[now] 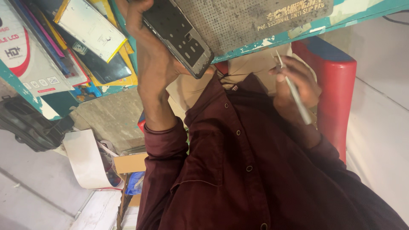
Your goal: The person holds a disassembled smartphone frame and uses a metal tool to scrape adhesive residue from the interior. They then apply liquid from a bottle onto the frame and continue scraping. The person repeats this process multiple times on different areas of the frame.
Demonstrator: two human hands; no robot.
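**Phone frame in one hand, tweezers in the other, over the bench edge**

The head camera looks steeply down the person's own chest, so the maroon button shirt fills the lower middle of the view and the bench appears at the top. The left hand is raised, its fingers wrapped around the edge of a dark smartphone frame, a flat black housing with round and oblong cut-outs. The frame is tilted, its lower corner pointing toward the shirt collar, and it partly overlaps the grey perforated anti-slip mat that lies on the teal workbench. The right hand sits lower, below the bench edge and close to the chest, clenched around a pair of slim metal tweezers that run slantwise through the fingers, tips upward toward the bench. The two hands are well apart, and the tweezers do not touch the frame.

A red plastic chair stands just beside the right arm. At upper left, a stack of flat boxes and phone panels rests on the bench. Below it a black bag lies on the floor, near a curled white sheet and a cardboard box.
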